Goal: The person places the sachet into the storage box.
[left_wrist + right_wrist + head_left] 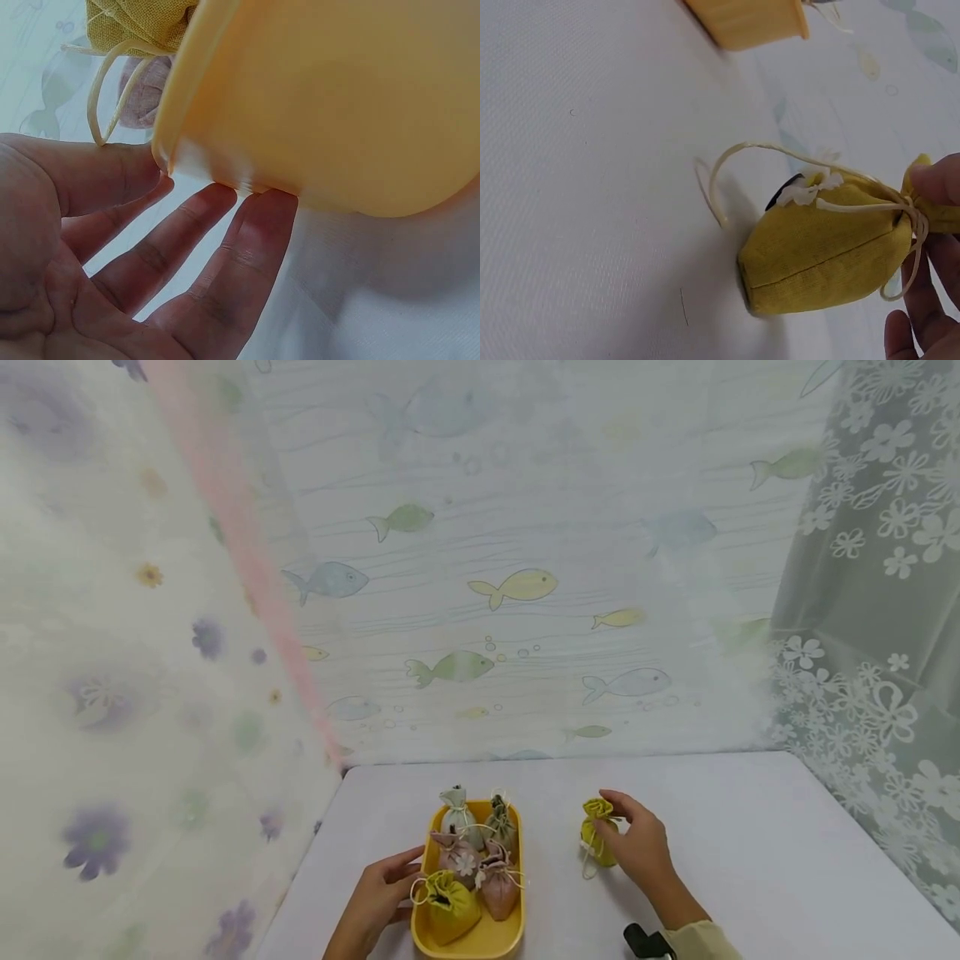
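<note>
My right hand [643,850] pinches the gathered neck of a yellow drawstring pouch [821,259]. The pouch has a cream cord and a white flower trim, and in the right wrist view its base is at the white tabletop. To the left, my left hand [384,893] touches the side of a yellow tray [504,941], thumb at the rim and fairly straight fingertips against the outer wall. Inside the tray sit another yellow pouch [453,917], two pink pouches [498,889], a pale pouch [457,818] and a dark green pouch [499,825].
The white table [720,843] reaches back to a fish-print curtain [525,677]. A black object [643,941] shows near the right sleeve [701,941] at the front. Flower-print sheets [150,760] hang along the left side.
</note>
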Demonstrator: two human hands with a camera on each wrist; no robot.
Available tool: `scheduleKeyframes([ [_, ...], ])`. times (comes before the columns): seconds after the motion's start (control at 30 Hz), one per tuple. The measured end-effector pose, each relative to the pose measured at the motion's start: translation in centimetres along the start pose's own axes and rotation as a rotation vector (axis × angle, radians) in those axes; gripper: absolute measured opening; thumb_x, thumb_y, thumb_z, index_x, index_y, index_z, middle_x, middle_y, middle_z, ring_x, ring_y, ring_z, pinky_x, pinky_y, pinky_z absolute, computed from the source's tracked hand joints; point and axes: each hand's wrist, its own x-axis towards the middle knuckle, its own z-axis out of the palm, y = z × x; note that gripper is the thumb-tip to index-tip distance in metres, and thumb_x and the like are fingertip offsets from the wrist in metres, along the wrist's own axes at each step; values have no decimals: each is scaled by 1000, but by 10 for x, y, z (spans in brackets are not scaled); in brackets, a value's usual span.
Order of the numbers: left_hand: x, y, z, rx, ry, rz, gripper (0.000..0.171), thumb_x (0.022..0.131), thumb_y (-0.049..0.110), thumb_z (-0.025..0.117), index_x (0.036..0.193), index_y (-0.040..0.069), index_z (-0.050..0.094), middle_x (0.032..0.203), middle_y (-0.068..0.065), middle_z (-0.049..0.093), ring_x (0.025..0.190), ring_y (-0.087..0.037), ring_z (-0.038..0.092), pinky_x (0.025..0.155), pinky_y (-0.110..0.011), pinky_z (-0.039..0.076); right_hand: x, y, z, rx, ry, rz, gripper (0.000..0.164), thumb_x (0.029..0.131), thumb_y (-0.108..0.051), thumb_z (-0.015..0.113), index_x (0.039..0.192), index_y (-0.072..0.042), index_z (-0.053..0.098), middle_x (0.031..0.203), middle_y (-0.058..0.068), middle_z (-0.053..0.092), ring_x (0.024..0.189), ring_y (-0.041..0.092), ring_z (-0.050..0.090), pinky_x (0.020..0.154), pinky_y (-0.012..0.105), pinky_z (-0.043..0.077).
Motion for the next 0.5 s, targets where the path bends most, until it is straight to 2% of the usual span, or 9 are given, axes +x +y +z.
scheduleKeyframes([
  [0.3,3,-2,1,-9,-12,-9,57,97,18,73,150,9,55,123,-14,72,91,-17,75,76,-41,65,-2,-7,-5,-17,32,-19,41,88,-20,84,127,-16,72,122,2,75,111,23,70,97,49,57],
  [0.5,2,-2,-2,-8,-28,-10,57,98,14,70,152,7,52,127,-17,70,93,-18,75,77,-42,65,-7,-14,-4,-28,34,-43,38,86,-24,87,121,-21,75,115,-5,77,105,15,70,90,36,59],
])
